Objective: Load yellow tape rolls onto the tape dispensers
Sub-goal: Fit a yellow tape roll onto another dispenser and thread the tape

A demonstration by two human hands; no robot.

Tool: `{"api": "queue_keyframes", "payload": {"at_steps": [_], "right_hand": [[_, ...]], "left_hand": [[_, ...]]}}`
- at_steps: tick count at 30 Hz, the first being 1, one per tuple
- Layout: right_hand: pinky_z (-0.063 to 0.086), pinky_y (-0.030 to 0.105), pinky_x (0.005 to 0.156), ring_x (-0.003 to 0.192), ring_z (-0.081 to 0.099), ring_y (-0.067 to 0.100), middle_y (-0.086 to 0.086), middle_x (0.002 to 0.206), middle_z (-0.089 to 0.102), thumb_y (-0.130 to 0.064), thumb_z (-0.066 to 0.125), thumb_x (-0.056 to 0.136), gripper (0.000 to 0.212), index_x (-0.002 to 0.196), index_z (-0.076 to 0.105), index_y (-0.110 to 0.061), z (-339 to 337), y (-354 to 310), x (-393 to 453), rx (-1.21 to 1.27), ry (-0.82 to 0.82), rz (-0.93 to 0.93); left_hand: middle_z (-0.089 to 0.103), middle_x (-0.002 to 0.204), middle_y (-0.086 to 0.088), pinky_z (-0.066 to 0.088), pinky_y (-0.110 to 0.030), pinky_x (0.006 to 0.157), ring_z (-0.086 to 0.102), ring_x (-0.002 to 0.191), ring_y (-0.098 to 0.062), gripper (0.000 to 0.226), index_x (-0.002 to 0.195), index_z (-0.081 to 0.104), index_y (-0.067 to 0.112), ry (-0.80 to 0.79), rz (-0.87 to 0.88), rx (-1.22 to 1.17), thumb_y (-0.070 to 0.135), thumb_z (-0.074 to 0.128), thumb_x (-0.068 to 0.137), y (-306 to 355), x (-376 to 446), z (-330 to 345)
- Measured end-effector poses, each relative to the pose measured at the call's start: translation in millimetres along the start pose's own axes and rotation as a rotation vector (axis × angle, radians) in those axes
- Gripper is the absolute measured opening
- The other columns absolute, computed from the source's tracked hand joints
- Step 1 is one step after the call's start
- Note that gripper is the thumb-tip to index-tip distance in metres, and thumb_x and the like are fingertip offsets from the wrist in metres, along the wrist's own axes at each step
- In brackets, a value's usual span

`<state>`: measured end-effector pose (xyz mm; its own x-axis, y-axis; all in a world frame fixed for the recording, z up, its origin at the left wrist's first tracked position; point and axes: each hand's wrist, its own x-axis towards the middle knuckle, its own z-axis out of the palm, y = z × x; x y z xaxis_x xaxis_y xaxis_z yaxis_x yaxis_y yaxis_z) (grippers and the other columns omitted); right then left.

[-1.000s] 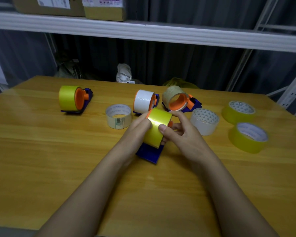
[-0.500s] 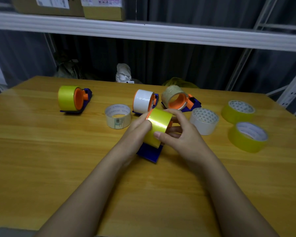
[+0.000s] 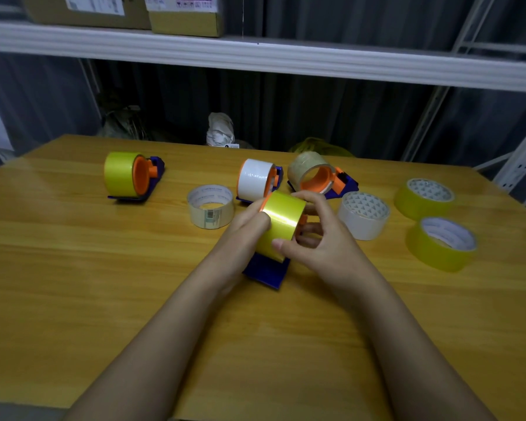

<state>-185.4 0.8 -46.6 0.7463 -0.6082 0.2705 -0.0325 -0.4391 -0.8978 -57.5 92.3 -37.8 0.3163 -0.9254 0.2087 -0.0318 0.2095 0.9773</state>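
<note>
Table: a wide yellow-brown wooden table top.
Far left: a blue plastic tape holder with an orange wheel and a yellow roll.
Far middle: a blue holder with a white roll, and just beside it a blue holder with a see-through brownish roll.
Flat on the wood: a cream tape roll with a label, a white tape roll, and two loose yellow tape rolls at the right.
Middle: the blue base of a tape holder.
</note>
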Motion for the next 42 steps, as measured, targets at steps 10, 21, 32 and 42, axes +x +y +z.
{"api": "queue_keyframes", "payload": {"at_steps": [10,21,32,42], "right_hand": [[0.055,0.026,0.083,0.09,0.066,0.001,-0.011,0.107,0.063,-0.059,0.064,0.07,0.073,0.136,0.037,-0.044,-1.8,-1.3,0.7,-0.003,0.016,0.062],[0.057,0.032,0.085,0.116,0.053,0.014,-0.007,0.132,0.044,-0.028,0.083,0.072,0.067,0.125,0.046,-0.045,-0.3,4.9,2.5,0.077,-0.012,-0.039],[0.058,0.034,0.084,0.114,0.055,0.012,-0.004,0.131,0.045,-0.027,0.085,0.069,0.068,0.123,0.046,-0.041,3.9,5.3,3.2,0.08,-0.018,-0.044],[0.058,0.037,0.083,0.116,0.054,0.015,-0.003,0.13,0.047,-0.032,0.083,0.072,0.063,0.123,0.048,-0.041,2.0,6.1,3.6,0.087,-0.013,-0.029]], "left_hand": [[0.068,0.077,0.013,0.051,-0.02,0.063,0.064,0.073,-0.005,0.036,0.093,0.068,0.033,0.001,0.001,-0.012,0.023,0.039,0.076,2.4,-0.9,0.6],[0.067,0.078,0.018,0.047,-0.021,0.07,0.062,0.077,0.0,0.033,0.095,0.064,0.039,0.005,-0.006,0.024,0.029,0.04,0.076,-0.6,0.1,-0.1],[0.071,0.094,0.003,0.05,-0.033,0.083,0.066,0.091,-0.016,0.023,0.104,0.066,0.031,0.062,-0.043,0.027,0.033,0.044,0.097,-2.9,2.5,1.6],[0.068,0.074,0.021,0.049,-0.021,0.067,0.062,0.072,0.003,0.044,0.082,0.07,0.051,0.015,-0.042,-0.027,0.024,0.036,0.073,0.3,-1.4,0.6]]}}
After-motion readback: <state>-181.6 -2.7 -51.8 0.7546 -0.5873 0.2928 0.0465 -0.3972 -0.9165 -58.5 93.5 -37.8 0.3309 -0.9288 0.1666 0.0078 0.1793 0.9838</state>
